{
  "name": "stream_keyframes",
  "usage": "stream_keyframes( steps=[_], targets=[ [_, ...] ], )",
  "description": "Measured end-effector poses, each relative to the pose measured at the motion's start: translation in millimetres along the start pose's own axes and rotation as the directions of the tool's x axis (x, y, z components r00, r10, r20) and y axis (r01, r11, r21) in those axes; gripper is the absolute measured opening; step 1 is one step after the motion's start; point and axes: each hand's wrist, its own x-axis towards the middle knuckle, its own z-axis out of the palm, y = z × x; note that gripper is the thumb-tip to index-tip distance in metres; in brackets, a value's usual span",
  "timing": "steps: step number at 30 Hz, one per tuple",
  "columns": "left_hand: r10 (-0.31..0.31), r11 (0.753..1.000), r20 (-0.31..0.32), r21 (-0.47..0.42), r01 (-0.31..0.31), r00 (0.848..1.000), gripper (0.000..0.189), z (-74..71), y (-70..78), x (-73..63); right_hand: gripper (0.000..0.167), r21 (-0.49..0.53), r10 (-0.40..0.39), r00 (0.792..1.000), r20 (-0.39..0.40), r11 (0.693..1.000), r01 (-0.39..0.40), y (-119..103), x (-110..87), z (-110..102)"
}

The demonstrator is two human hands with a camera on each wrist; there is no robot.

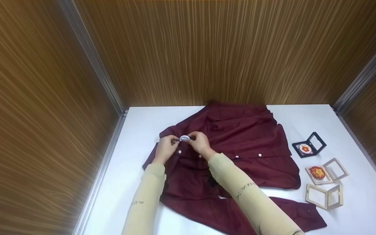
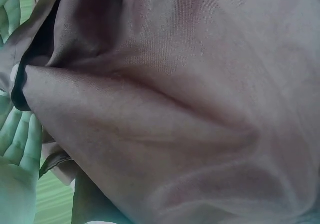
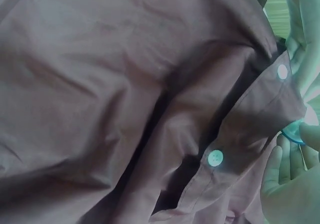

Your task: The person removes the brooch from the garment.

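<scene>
A dark red shirt with white buttons lies spread on a white table. Near its collar end, my right hand pinches a small round whitish badge; the right wrist view shows this badge as clear with a blue rim. On the badge's other side, my left hand pinches the shirt's edge. One white button sits on the placket between the hands, another farther along. In the left wrist view, cloth hides the left fingertips.
At the right are a black hinged frame holding a white badge with an orange-red flower, a wooden frame with a red and yellow disc, and another unfolded wooden frame. Wood-grain panels wall the table.
</scene>
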Motion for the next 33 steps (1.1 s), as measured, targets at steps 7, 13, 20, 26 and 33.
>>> stream_keyframes(
  steps=[7,13,20,26,33],
  targets=[
    [0.001,0.999,-0.019,0.045,0.000,1.000,0.012,-3.1,0.7,-0.9,0.020,0.021,0.021,0.999,-0.035,1.000,-0.020,0,1.2,-6],
    [0.021,0.999,-0.037,0.027,-0.020,0.999,0.015,0.1,2.9,1.7,0.025,0.035,0.061,0.998,-0.010,0.998,-0.060,-2,1.4,-10],
    [0.008,0.997,-0.002,-0.070,-0.009,1.000,0.022,6.4,13.1,2.0,0.025,0.016,0.052,0.999,-0.003,0.999,-0.052,-2,0.2,-9],
    [0.023,0.987,0.022,-0.162,-0.019,0.999,0.025,14.0,17.4,3.2,0.020,0.070,-0.017,1.000,-0.001,0.997,0.017,17,10.2,-5],
    [0.049,0.992,-0.058,-0.115,-0.056,0.997,0.021,17.7,16.7,3.7,0.016,0.106,0.034,0.999,0.040,0.994,-0.038,11,7.0,-7]
  ],
)
